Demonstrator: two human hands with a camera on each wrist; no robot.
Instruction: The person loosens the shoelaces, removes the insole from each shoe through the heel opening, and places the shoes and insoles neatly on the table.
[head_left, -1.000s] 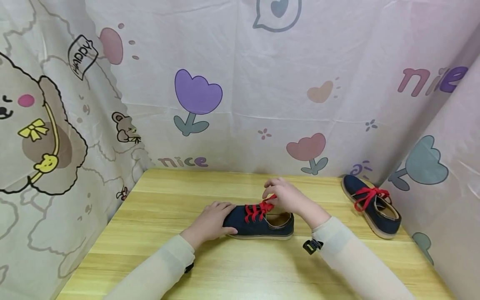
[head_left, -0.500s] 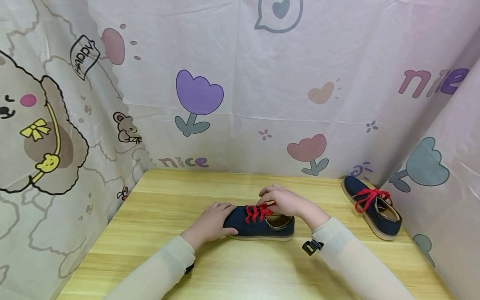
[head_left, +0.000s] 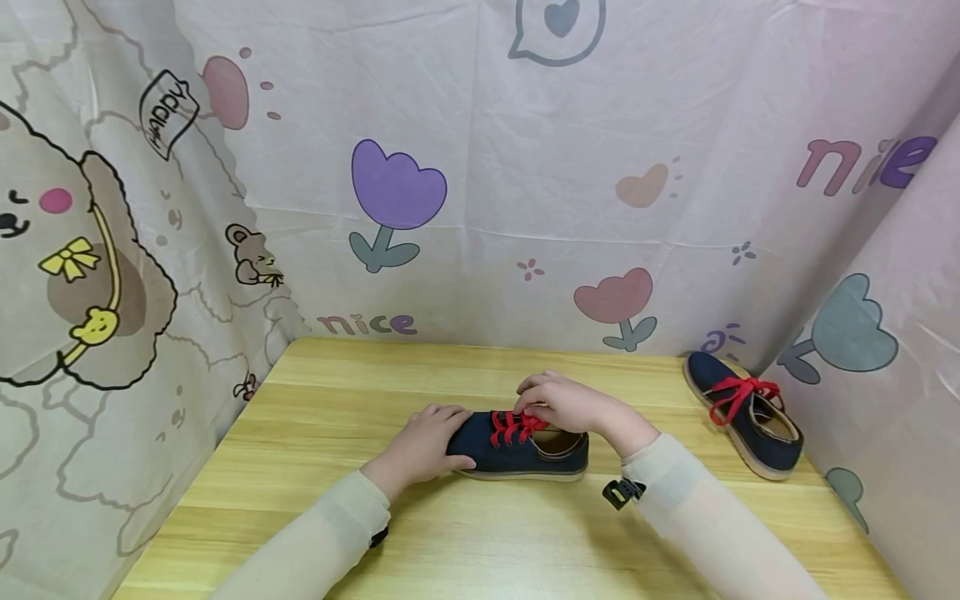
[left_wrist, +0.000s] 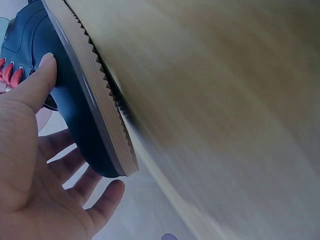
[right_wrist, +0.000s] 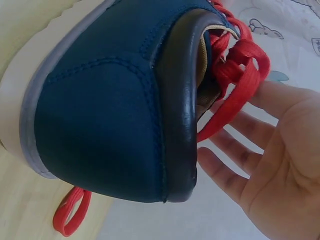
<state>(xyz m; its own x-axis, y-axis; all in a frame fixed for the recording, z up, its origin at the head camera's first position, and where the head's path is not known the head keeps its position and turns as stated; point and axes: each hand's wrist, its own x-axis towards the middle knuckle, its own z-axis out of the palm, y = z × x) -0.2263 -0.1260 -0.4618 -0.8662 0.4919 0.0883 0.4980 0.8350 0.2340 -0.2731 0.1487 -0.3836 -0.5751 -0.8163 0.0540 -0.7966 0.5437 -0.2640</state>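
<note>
A navy blue shoe with a pale sole lies sole-down on the wooden table, toe to the left. My left hand grips its toe; the left wrist view shows the thumb on the near side and the fingers round the far side. At the shoe's opening, my right hand pinches the red shoelace near its knot. The fingertips are partly hidden behind the lace in the right wrist view. A loose red loop hangs beyond the heel there.
A matching navy shoe with its red lace tied in a bow stands at the table's right rear. White printed curtains enclose the table at the back and both sides.
My right hand has come down from above the shoe to the knot, lowering the red lace it held up. The left hand and both shoes have stayed in place.
</note>
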